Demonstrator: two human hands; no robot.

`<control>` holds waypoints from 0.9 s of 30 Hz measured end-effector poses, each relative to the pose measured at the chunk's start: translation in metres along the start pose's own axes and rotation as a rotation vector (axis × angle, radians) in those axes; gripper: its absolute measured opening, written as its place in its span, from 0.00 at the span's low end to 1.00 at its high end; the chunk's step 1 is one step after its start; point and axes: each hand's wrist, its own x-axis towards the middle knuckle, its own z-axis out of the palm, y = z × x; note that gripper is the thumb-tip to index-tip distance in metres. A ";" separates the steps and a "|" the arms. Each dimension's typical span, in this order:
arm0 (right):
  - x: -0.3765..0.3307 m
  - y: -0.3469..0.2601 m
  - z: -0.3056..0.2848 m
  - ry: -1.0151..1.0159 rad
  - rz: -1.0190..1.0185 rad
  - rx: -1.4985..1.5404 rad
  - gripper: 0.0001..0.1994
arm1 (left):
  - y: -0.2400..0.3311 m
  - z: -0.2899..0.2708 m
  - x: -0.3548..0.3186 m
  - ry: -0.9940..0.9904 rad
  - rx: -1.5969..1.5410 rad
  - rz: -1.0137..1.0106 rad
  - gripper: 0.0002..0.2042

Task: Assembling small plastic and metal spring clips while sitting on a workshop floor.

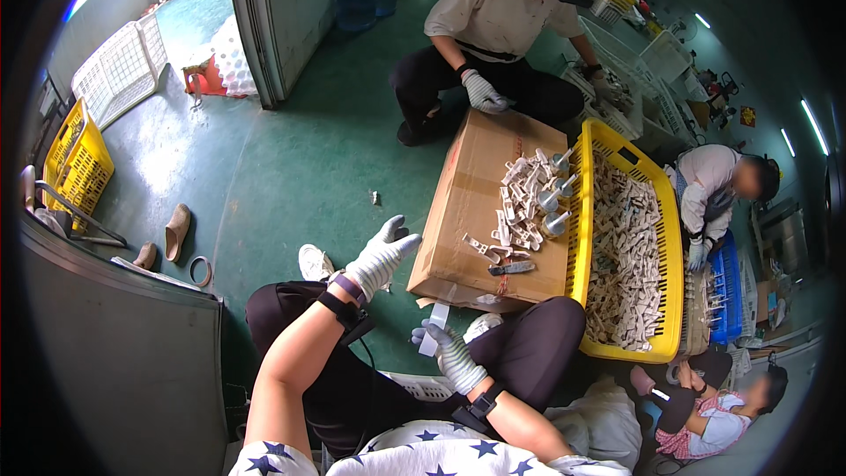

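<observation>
My left hand (383, 257), in a striped grey glove, hovers left of the cardboard box (454, 211). Its fingers are apart and hold nothing visible. Close to the box's near lower edge, my gloved right hand (454, 360) is closed on a pale translucent strip (434, 330), which sticks up past the fingers toward the box. On the box top lies a pile of white plastic clips (524, 198), with several round grey metal pieces with stems (548, 201) along its right side. A slim grey tool (511, 268) rests nearer to me.
A yellow crate (586, 300) full of clips stands against the box's right side. Across the box a gloved co-worker (502, 18) crouches; two more people sit at the right. Shoes (178, 231) and a tape ring (201, 271) lie on the green floor, left.
</observation>
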 end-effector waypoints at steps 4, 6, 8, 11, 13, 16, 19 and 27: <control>0.001 0.001 -0.003 0.003 0.002 0.025 0.16 | 0.002 0.000 -0.001 -0.001 -0.006 -0.012 0.39; 0.002 0.002 -0.004 0.009 0.009 0.048 0.16 | 0.000 -0.001 -0.001 0.001 0.003 -0.008 0.39; 0.003 0.003 -0.004 0.008 -0.009 0.046 0.16 | 0.000 -0.001 -0.001 0.002 0.013 -0.004 0.39; 0.004 0.003 -0.005 0.005 -0.003 0.035 0.16 | 0.002 0.000 -0.002 0.005 0.029 -0.007 0.39; 0.004 0.002 -0.004 0.006 -0.005 0.034 0.16 | 0.003 0.000 -0.002 -0.001 0.026 -0.007 0.40; 0.002 0.000 0.000 -0.007 -0.006 0.023 0.16 | 0.000 -0.002 -0.001 -0.004 0.027 -0.003 0.40; -0.001 -0.003 0.003 -0.020 -0.005 -0.002 0.17 | 0.002 -0.002 -0.002 -0.014 0.007 -0.009 0.40; -0.002 -0.022 0.014 -0.032 -0.077 -0.045 0.18 | 0.002 0.000 -0.002 -0.008 0.026 0.002 0.40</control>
